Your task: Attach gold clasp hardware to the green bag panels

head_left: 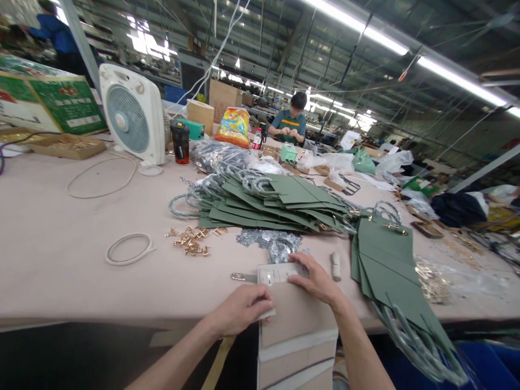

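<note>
My left hand (242,307) is closed, its fingers curled over the near left edge of a small pale plate (273,275) that lies on a brown block (298,317) at the table's front edge. My right hand (314,279) rests on the plate's right side, fingers pressed down on it. A metal tool (242,277) sticks out to the left of the plate. Just beyond lie a bag of silver parts (271,241) and a heap of gold metal clasps (192,240).
A large pile of green bag panels with cord handles (268,200) fills the table's middle; another stack (385,265) hangs off the right edge. A white fan (132,116), a dark bottle (180,142), white cord loops (128,248) and boxes stand left. A person in green (290,123) works at the far end.
</note>
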`<state>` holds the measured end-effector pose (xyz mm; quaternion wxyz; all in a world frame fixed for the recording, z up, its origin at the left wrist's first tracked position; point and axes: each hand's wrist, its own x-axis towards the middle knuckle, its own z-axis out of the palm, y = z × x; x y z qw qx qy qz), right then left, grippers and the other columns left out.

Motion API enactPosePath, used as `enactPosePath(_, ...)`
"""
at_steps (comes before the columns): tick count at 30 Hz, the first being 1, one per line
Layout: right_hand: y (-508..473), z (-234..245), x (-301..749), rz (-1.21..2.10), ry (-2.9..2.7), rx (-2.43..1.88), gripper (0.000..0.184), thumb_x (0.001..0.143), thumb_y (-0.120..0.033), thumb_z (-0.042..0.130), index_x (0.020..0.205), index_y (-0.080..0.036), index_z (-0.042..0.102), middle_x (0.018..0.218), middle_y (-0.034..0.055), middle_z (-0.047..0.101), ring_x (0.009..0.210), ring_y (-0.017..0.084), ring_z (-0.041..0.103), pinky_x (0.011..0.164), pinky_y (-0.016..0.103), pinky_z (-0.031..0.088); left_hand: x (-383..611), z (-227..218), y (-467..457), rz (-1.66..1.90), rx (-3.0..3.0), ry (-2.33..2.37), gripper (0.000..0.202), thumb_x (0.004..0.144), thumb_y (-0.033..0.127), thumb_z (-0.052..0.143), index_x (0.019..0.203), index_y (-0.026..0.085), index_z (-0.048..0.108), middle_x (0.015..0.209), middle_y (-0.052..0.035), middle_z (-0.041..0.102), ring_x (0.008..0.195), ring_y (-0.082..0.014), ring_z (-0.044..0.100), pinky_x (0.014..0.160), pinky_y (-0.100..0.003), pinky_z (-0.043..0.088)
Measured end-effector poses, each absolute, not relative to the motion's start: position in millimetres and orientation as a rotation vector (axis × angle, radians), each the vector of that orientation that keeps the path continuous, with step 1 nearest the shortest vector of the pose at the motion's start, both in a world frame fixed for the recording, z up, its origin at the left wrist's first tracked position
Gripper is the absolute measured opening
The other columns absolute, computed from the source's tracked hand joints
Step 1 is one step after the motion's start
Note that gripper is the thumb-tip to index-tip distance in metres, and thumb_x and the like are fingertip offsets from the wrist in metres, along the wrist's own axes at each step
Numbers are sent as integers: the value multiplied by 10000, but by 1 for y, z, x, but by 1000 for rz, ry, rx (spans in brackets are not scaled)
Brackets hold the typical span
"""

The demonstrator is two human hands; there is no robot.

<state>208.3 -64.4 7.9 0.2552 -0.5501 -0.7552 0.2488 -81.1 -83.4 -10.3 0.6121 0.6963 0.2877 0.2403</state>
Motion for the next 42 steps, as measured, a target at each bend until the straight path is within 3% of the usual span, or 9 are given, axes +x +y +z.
enactPosePath(3, -60, 5, 207, 668, -2052, -1481, 334, 896, -433, 749, 1173, -248, 733, 1260, 90, 697, 1262, 282, 579, 1166, 506, 387, -79, -13, -86, 571, 1409, 609, 305, 951, 466, 602, 916, 163, 610, 797, 1, 625, 752, -156, 647, 713, -251, 507)
enactPosePath(9, -60, -11, 197, 507, -1899, -1467, 216, 957, -437, 674, 1026, -262, 780, 1104, 64, 757, 1133, 259, 641, 1115, 485, 431, -76, -11, -88, 589, 1276, 600, 380, 949, 541, 608, 995, 164, 605, 717, 8, 627, 662, -153, 680, 654, -256, 540)
enactPosePath(14, -65, -29, 193, 273, -1815, -1420, 213, 1001, -393, 609, 1011, -281, 789, 1061, 56, 786, 1073, 253, 679, 1054, 462, 484, -73, -17, -88, 652, 1280, 650, 394, 931, 531, 633, 1046, 155, 654, 819, -13, 666, 575, -119, 639, 523, -213, 471)
enactPosePath(19, -67, -31, 191, 225, -1695, -1440, 244, 1002, -400, 585, 1069, -272, 783, 1115, 73, 783, 1095, 269, 689, 1048, 482, 503, -74, -28, -89, 691, 1356, 705, 419, 956, 454, 615, 1219, 137, 696, 705, -3, 653, 599, -141, 634, 592, -248, 510)
enactPosePath(21, -72, -25, 189, 239, -1566, -1453, 272, 992, -429, 594, 1097, -249, 768, 1150, 86, 768, 1117, 273, 683, 1058, 484, 503, -75, -28, -89, 685, 1392, 703, 464, 964, 408, 598, 1345, 146, 638, 742, -7, 670, 610, -145, 644, 618, -264, 529)
enactPosePath(25, -101, -4, 176, 313, -1345, -1494, 297, 978, -453, 627, 1137, -224, 729, 1051, 83, 762, 972, 252, 711, 928, 419, 569, -76, -26, -89, 656, 1440, 688, 698, 947, 269, 561, 1597, 204, 314, 815, 14, 673, 592, -131, 646, 606, -255, 530)
enactPosePath(27, -120, 6, 165, 439, -1470, -1472, 261, 987, -422, 631, 1145, -234, 720, 994, 70, 754, 899, 232, 713, 850, 373, 585, -77, -26, -88, 638, 1473, 682, 704, 937, 220, 532, 1599, 211, 294, 804, 21, 661, 590, -132, 653, 597, -247, 521)
enactPosePath(33, -145, 18, 129, 495, -1987, -1317, 228, 1003, -296, 621, 1220, -275, 689, 1144, 73, 733, 1024, 226, 698, 923, 356, 568, -79, -25, -88, 626, 1576, 664, 688, 889, 128, 469, 1564, 199, 354, 789, 16, 672, 603, -159, 670, 644, -278, 523)
enactPosePath(42, -138, 12, 121, 533, -2152, -1387, 196, 1023, -208, 559, 1125, -297, 701, 1062, 34, 735, 1001, 212, 695, 904, 347, 550, -80, -24, -90, 626, 1687, 701, 585, 919, 146, 461, 1501, 192, 425, 751, -8, 711, 618, -184, 684, 668, -288, 517)
